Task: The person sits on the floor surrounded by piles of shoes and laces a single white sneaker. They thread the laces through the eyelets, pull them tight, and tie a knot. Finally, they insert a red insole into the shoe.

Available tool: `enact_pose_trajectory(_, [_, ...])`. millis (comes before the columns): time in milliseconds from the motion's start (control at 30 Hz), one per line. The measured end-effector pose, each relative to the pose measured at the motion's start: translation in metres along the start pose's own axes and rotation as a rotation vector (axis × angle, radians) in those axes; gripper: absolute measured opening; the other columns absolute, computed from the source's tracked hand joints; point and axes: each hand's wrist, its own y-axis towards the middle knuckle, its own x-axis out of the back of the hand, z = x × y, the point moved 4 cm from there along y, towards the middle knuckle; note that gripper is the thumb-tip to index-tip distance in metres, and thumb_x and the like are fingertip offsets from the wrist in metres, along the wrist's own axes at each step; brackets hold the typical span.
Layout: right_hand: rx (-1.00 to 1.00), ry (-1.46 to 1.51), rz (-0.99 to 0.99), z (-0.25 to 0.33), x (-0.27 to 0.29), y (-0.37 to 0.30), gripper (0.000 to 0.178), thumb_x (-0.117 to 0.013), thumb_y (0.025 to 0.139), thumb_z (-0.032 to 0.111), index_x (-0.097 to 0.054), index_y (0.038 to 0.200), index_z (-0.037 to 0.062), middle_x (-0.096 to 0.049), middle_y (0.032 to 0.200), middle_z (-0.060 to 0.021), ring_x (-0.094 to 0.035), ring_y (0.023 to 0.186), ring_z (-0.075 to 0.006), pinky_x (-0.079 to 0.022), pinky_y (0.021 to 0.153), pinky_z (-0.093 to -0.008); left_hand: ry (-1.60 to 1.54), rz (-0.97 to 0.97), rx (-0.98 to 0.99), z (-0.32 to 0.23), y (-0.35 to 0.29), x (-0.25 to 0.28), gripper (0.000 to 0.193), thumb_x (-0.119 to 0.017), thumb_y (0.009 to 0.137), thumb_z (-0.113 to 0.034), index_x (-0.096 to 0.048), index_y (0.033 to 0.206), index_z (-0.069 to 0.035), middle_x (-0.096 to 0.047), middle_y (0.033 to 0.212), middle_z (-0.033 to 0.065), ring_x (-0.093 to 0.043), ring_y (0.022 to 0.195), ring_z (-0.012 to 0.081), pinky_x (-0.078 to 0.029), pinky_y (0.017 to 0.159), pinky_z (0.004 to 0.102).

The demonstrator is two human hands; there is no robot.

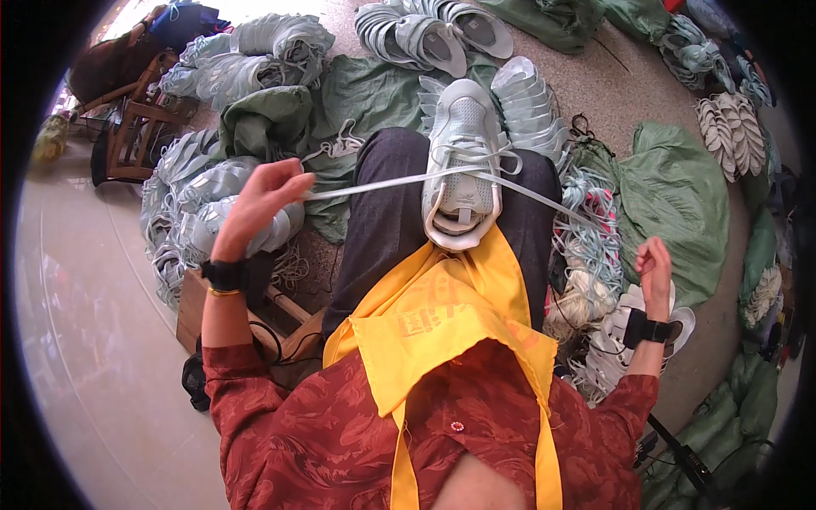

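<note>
A pale mint sneaker (463, 123) rests on my lap between my knees, its toe pointing away from me. White eyelet lacing runs across its tongue, with a loop standing out at the right. My left hand (274, 191) is closed on one end of the shoelace (365, 185), pulled taut out to the left. The other lace end (552, 204) stretches down to the right, in line with my right hand (653, 259). That hand's fingers are curled closed; the lace's last stretch before them is hard to make out.
Stacked pale shoe uppers (280, 51) lie at the far left, with more (531, 110) just beyond my right knee. A tangle of laces (591, 225) sits at my right, beside a green sack (676, 204). A wooden stool (140, 127) stands far left. A yellow apron (442, 323) covers my lap.
</note>
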Motion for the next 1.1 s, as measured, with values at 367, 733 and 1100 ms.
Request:
enact_pose_trajectory(367, [0.275,-0.299,0.344,0.044,-0.251,-0.028,0.015,-0.069,0.099,0.009,-0.073,0.111,0.0018,-0.073,0.091,-0.0017,-0.062,0.064,-0.0048,-0.051,0.056,-0.0214,0.218,-0.257,-0.416,-0.07,0.078,-0.137,0.018,-0.073,0.094,-0.013,-0.06,0.093,-0.001,-0.059,0.081,0.0048,-0.054,0.072,0.0126,-0.048,0.067,0.0299])
enact_pose_trajectory(733, [0.384,-0.677,0.445,0.054,-0.289,-0.026,0.012,-0.073,0.092,0.01,-0.074,0.098,-0.0004,-0.073,0.079,-0.0007,-0.059,0.064,-0.0046,-0.048,0.059,-0.0236,-0.122,0.196,-0.203,-0.068,0.089,-0.139,0.023,-0.07,0.093,-0.011,-0.048,0.087,-0.007,-0.043,0.092,-0.0058,-0.041,0.086,0.0035,-0.038,0.08,0.0211])
enact_pose_trajectory(1100, [0.197,-0.487,0.563,0.058,-0.219,-0.04,0.007,-0.072,0.094,0.005,-0.068,0.089,0.0011,-0.063,0.08,0.007,-0.054,0.068,-0.0011,-0.042,0.058,-0.0199,-0.29,0.108,-0.248,-0.05,0.096,-0.149,0.017,-0.071,0.085,-0.009,-0.058,0.095,-0.003,-0.051,0.087,-0.0028,-0.048,0.076,0.0062,-0.045,0.07,0.0223])
